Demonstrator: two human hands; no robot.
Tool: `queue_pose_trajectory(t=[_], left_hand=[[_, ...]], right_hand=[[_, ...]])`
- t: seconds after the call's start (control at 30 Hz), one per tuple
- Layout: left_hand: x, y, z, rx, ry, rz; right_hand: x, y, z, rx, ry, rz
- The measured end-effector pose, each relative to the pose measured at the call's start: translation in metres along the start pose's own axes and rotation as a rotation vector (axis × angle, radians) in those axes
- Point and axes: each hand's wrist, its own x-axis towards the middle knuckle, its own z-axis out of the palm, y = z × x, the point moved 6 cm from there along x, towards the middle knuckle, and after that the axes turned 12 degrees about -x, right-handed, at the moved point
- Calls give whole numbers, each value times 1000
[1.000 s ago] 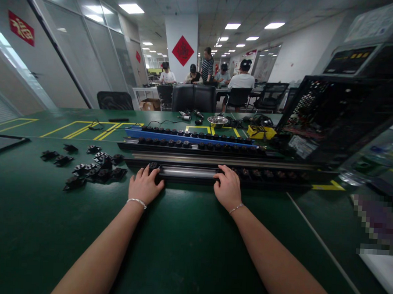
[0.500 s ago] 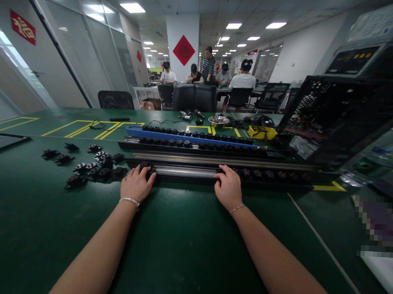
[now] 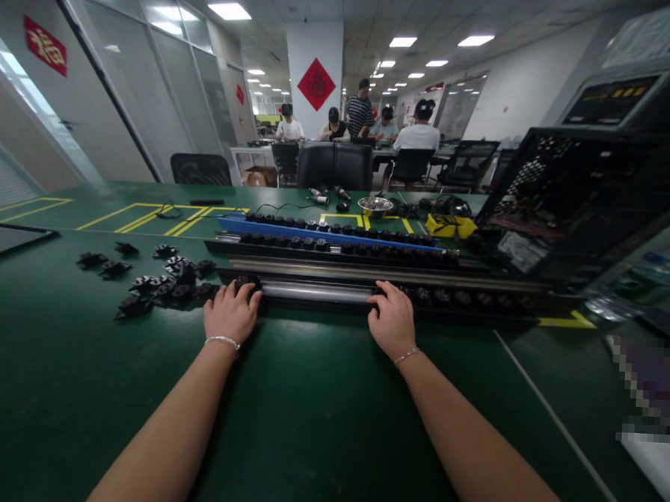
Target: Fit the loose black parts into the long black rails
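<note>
A long black rail (image 3: pixel 315 305) with a bare silvery strip (image 3: pixel 316 291) lies across the table in front of me. At its left end, my left hand (image 3: pixel 231 313) has its fingers curled over a small black part (image 3: pixel 247 282). My right hand (image 3: pixel 392 321) is bent around another black part where the silvery strip ends; the fingers largely hide that part. To the right, a row of similar black parts (image 3: pixel 461 296) sits along the rail. Loose black angular parts (image 3: pixel 182 271) lie in a heap left of my left hand.
Behind are another rail (image 3: pixel 367 272) and a blue strip (image 3: pixel 246 226) with rows of black parts. A metal bowl (image 3: pixel 375 205), a yellow bin (image 3: pixel 450 225) and cables stand farther back. An open computer case (image 3: pixel 568 188) rises at right. Several people sit or stand beyond.
The view has shifted slightly, so the scene sits a little further right. My left hand has slid slightly left relative to the rail; my right hand keeps its place on it.
</note>
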Motion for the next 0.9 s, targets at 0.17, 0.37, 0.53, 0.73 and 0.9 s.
queue_pose_trajectory(t=[0.17, 0.37, 0.53, 0.73, 0.9], left_hand=[[0, -1, 0, -10, 5, -22], [1, -3, 1, -18, 9, -18], [3, -6, 3, -10, 16, -9], [3, -6, 0, 8, 24, -21], [3, -7, -1, 24, 39, -18]], right_hand=[[0, 0, 0, -10, -10, 2], [0, 0, -1, -14, -13, 9], [1, -1, -1, -10, -21, 9], [1, -5, -1, -11, -41, -3], [0, -5, 3, -8, -53, -13]])
